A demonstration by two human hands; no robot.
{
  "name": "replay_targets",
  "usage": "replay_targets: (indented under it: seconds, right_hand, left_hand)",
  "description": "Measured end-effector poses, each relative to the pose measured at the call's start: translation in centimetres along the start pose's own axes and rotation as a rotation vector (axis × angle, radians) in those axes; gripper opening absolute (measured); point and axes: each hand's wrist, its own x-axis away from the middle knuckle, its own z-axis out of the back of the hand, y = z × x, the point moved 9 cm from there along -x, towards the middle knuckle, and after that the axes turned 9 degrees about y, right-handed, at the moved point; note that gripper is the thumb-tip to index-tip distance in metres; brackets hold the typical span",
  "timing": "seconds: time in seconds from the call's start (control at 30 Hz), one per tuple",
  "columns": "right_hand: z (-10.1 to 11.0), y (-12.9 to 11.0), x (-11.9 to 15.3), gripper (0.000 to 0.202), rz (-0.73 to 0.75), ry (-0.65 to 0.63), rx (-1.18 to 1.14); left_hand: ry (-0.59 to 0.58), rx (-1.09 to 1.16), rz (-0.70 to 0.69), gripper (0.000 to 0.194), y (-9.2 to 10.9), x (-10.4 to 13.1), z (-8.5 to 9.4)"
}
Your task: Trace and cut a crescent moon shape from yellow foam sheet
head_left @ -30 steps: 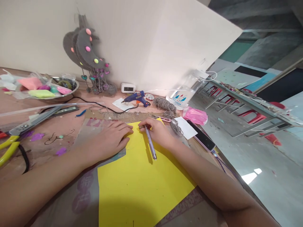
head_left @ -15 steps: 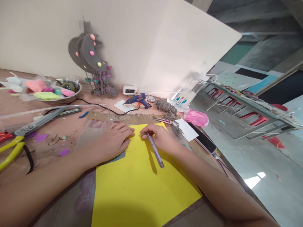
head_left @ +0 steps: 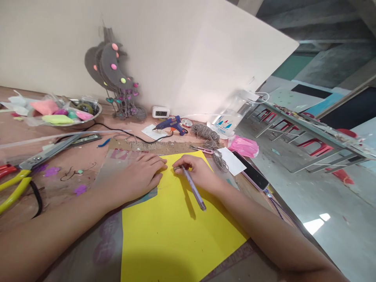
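A yellow sheet (head_left: 176,235) lies on the work surface in front of me, with a piece cut away at its left edge. My left hand (head_left: 143,172) rests flat across the sheet's upper left part, fingers stretched out. My right hand (head_left: 195,168) pinches a pale purple pen (head_left: 194,190) near the sheet's top. The pen's back end slants toward me; its tip is hidden by the fingers. Faint lines show on the yellow sheet between the hands. A small grey-blue piece (head_left: 143,197) shows under my left wrist.
Scissors (head_left: 38,158) with yellow and red handles lie at left near a metal bowl (head_left: 98,107) of clay packets. Behind the sheet are a glue gun (head_left: 170,124), grey yarn (head_left: 205,133) and a small clock (head_left: 160,112). A phone (head_left: 252,172) and a plastic bottle (head_left: 232,113) stand right.
The yellow sheet has turned slightly, its lower left edge shifting right. My right hand with the pen has moved very slightly. My left hand stays in place.
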Motion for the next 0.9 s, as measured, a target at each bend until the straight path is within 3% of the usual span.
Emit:
replay_targets:
  seconds: [0.2, 0.33, 0.47, 0.6, 0.8, 0.9]
  right_hand:
    - [-0.1, -1.0, 0.2, 0.009, 0.08, 0.02, 0.054]
    - [-0.5, -1.5, 0.5, 0.01, 0.126, -0.041, 0.074]
    - [0.1, -1.9, 0.7, 0.013, 0.187, 0.02, 0.162]
    - [0.1, -1.4, 0.3, 0.014, 0.215, -0.003, 0.179]
    - [3.1, 2.4, -1.8, 0.015, 0.071, 0.235, 0.227]
    - [4.9, 2.3, -1.4, 0.022, 0.039, 0.355, 0.173]
  left_hand:
    - [-0.025, -0.006, 0.005, 0.025, 0.0, 0.0, 0.0]
    - [-0.013, 0.025, 0.001, 0.024, -0.1, 0.1, -0.2]
    - [0.012, 0.038, 0.003, 0.023, -0.3, 0.1, -0.3]
    - [0.015, 0.057, -0.001, 0.023, -0.1, 0.0, -0.1]
    - [0.022, 0.091, 0.01, 0.024, -0.2, 0.0, -0.1]
    - [0.023, 0.091, 0.003, 0.024, -0.4, 0.1, -0.5]
